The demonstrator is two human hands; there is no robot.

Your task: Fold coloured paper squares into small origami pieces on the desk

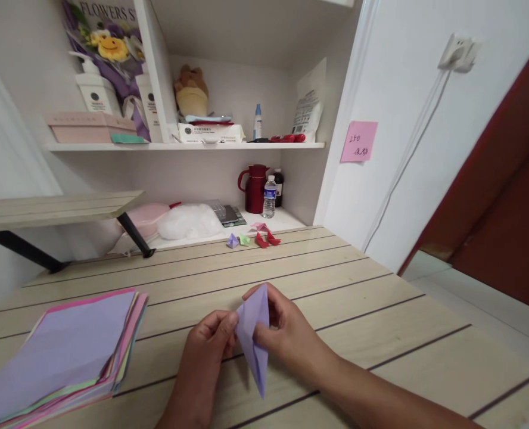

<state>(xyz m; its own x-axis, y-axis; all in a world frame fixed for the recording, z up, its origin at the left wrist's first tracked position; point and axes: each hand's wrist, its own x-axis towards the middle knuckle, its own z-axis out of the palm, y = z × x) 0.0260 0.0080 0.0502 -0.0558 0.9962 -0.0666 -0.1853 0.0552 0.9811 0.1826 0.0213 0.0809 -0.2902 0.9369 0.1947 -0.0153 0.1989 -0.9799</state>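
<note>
From afar I watch a folded, pointed piece of lavender paper [248, 328] held over the pale, dark-striped wooden table [336, 286], between both hands. The left hand [208, 342] has thumb and forefinger pinched on the paper's left corner; the right hand [288, 328] grips it too, thumb pressed to the near face, fingers curled partly hidden behind. To handle this fold well, I'd keep the left pinch light but steady — edges matched right down to the long lower point — and press with the thumb only along the crease, since a hard squeeze would probably wrinkle it. I can't tell whether the inner layers line up.
</note>
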